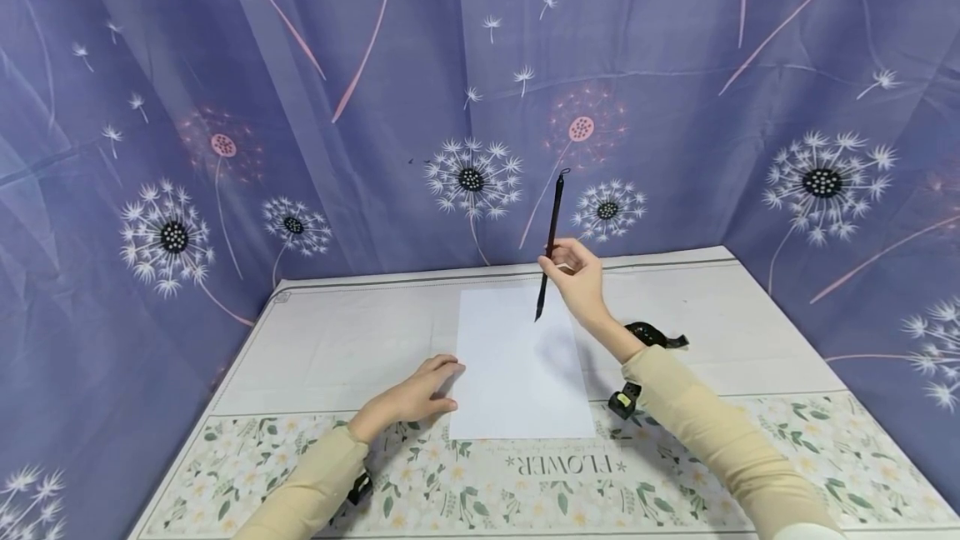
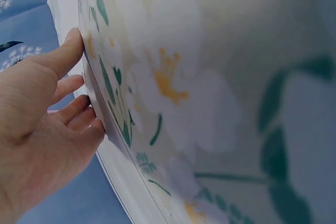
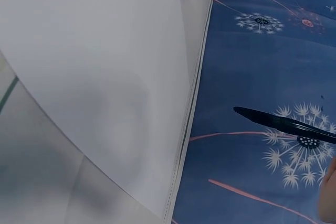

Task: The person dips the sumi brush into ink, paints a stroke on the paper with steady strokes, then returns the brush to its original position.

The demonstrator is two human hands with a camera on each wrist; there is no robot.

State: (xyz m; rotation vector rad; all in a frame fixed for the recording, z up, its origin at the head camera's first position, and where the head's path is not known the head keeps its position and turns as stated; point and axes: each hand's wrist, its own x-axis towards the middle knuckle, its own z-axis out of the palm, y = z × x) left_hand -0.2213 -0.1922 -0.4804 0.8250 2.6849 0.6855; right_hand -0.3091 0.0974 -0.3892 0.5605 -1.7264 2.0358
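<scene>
My right hand (image 1: 579, 277) pinches a dark writing brush (image 1: 553, 219) between thumb and fingers, raised over the sheet of white paper (image 1: 517, 373). The brush stands nearly upright, its hanging loop at the top and its dark tip (image 3: 249, 113) pointing down, apart from the paper. In the right wrist view the tip shows clearly, while most of the hand is outside the frame. My left hand (image 1: 416, 392) lies at the paper's left edge, thumb and fingers spread and relaxed. From the left wrist view, the same hand (image 2: 52, 108) holds nothing.
A glossy black object (image 1: 647, 333) with a projecting end sits right of the paper, partly hidden by my right forearm. The white table cover (image 1: 360, 340) has a floral printed band (image 1: 420, 490) in front. A purple dandelion curtain (image 1: 390, 65) hangs behind and at both sides.
</scene>
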